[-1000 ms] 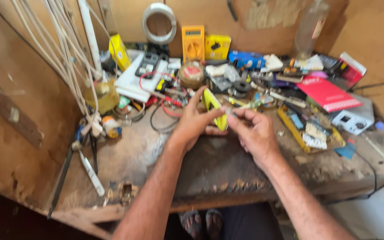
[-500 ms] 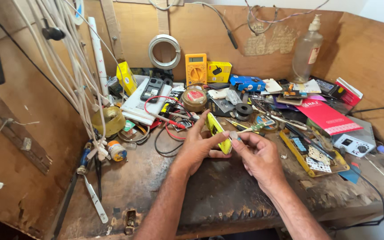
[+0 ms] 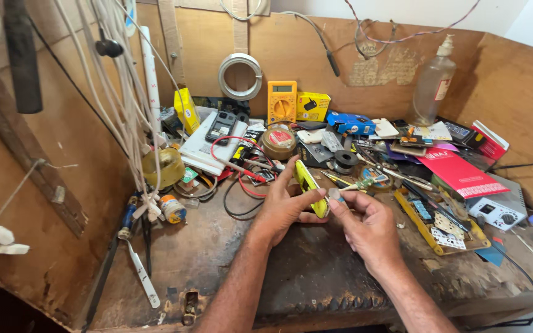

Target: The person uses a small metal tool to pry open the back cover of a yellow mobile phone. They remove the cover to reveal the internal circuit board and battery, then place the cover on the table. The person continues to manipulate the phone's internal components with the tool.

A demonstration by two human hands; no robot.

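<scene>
My left hand grips a small yellow-green phone-like device, held tilted over the dark worn workbench. My right hand meets it from the right, its thumb and forefinger pinching a small pale part against the device's lower end. Both forearms reach in from the bottom edge.
Clutter fills the back of the bench: a yellow multimeter, red and black probe leads, a solder tin, a red booklet, a yellow tray of boards, a clear pump bottle. White cables hang at left.
The view has tilted upward, showing more of the back wall. Both hands stay together on the yellow-green device, with little change in their hold.
</scene>
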